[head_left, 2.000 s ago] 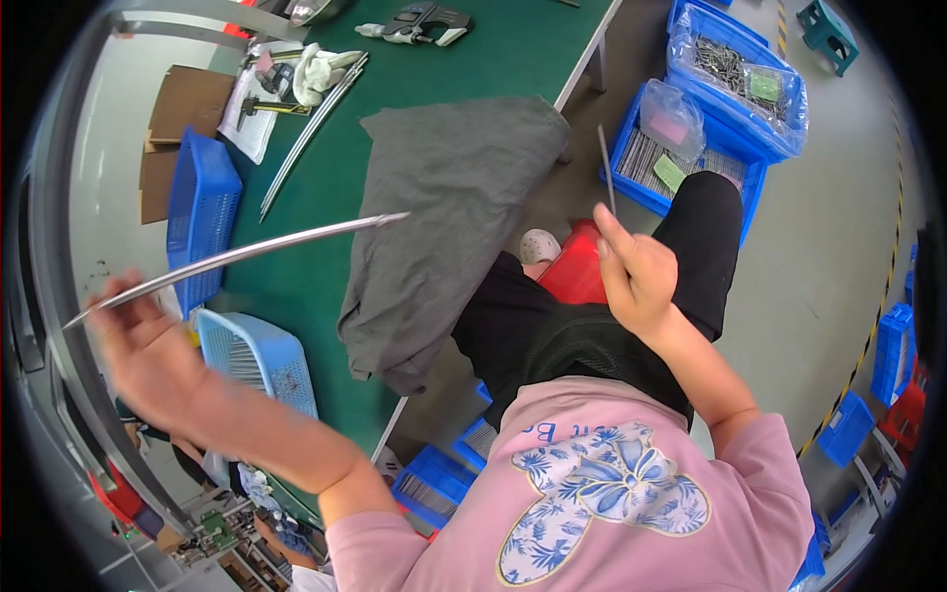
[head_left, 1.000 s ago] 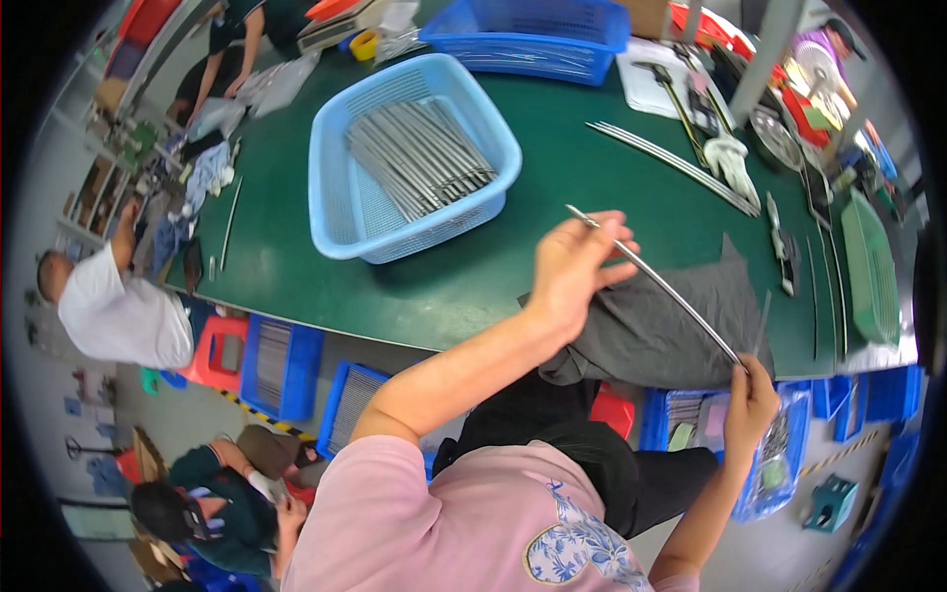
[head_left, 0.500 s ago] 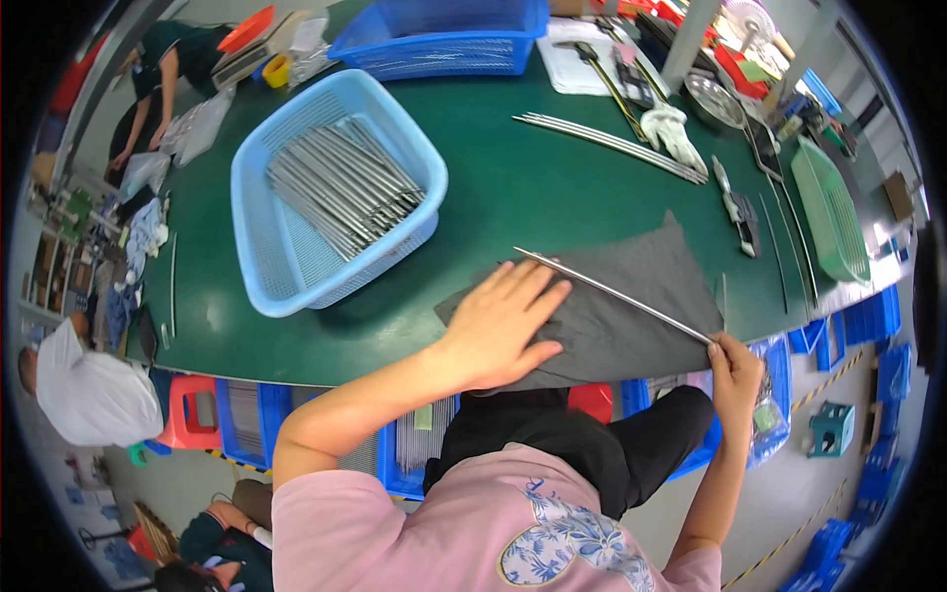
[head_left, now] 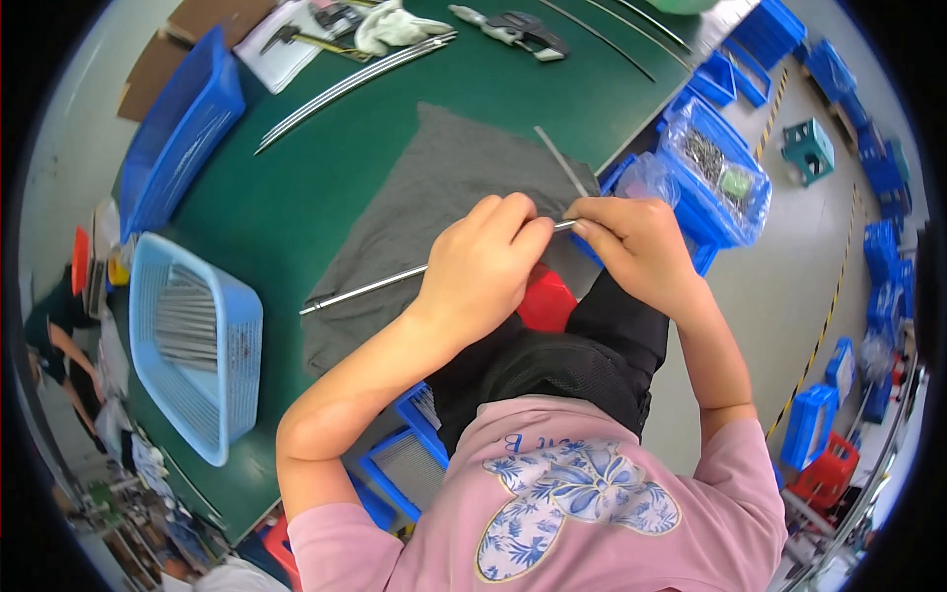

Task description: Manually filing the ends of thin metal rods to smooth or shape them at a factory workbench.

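Note:
A thin, shiny metal rod (head_left: 365, 289) lies slantwise over a dark grey cloth (head_left: 414, 197) near the table's front edge. My left hand (head_left: 485, 259) is closed around its right part, fingers curled. Close by, my right hand (head_left: 641, 247) pinches the rod's right end between thumb and forefinger. Behind my right fingertips a narrow greyish strip (head_left: 559, 158) points away; whether those fingers touch it I cannot tell. The rod's stretch under my left hand is hidden.
Left on the green table stands a light blue basket (head_left: 242, 365) of metal rods, with a darker blue basket (head_left: 187, 128) beyond. Several loose rods (head_left: 345, 89), a white glove (head_left: 395, 27) and a digital caliper (head_left: 513, 32) lie behind the cloth. Blue bins (head_left: 725, 207) stand right.
The view has swung to the right. My left hand, flat on the cloth before, has moved beside my right hand and closed on the rod. My right hand keeps its pinch on the end.

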The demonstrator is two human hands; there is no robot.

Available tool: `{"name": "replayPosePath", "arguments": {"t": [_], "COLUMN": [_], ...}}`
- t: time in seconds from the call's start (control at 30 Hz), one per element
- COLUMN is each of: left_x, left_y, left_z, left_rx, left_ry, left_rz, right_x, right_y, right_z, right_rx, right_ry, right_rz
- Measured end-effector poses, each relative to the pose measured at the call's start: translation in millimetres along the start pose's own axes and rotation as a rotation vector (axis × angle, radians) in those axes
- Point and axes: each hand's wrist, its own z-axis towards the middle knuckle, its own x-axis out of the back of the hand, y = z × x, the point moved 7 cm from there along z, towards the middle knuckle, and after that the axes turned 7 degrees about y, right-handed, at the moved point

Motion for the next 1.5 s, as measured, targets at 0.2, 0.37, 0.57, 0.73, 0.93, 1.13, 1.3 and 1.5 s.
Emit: {"name": "replayPosePath", "arguments": {"t": [0.2, 0.37, 0.57, 0.73, 0.93, 1.13, 1.3, 1.5], "left_x": [-8.5, -10.4, -19.4, -31.0, -16.1, -17.2, -21.3, -20.8], "left_y": [-2.7, 0.7, -12.9, -16.9, -11.3, -16.7, -22.1, -19.8], "left_z": [-0.5, 11.5, 15.3, 23.8, 24.4, 14.1, 10.8, 10.1], "left_rx": [-0.015, 0.058, 0.106, 0.176, 0.21, 0.193, 0.247, 0.223], "left_ry": [-0.01, -0.046, 0.04, 0.064, 0.048, 0.057, 0.063, 0.067], "left_rz": [0.039, 0.008, -0.116, -0.185, -0.175, -0.164, -0.214, -0.185], "right_x": [1.7, 3.1, -6.1, -4.5, 0.7, -8.4, -21.4, -30.6], "right_y": [13.9, 32.9, 31.3, 29.2, 16.1, 10.2, 12.4, 17.5], "right_z": [-25.1, -62.9, -80.1, -76.5, -76.9, -77.3, -80.2, -85.8], "right_rx": [0.102, -0.186, -0.022, -0.085, -0.011, 0.079, 0.097, 0.134], "right_ry": [0.178, 0.198, 0.528, 0.514, 0.506, 0.482, 0.442, 0.473], "right_rz": [0.021, 0.019, 0.07, 0.029, -0.042, -0.014, -0.009, -0.095]}}
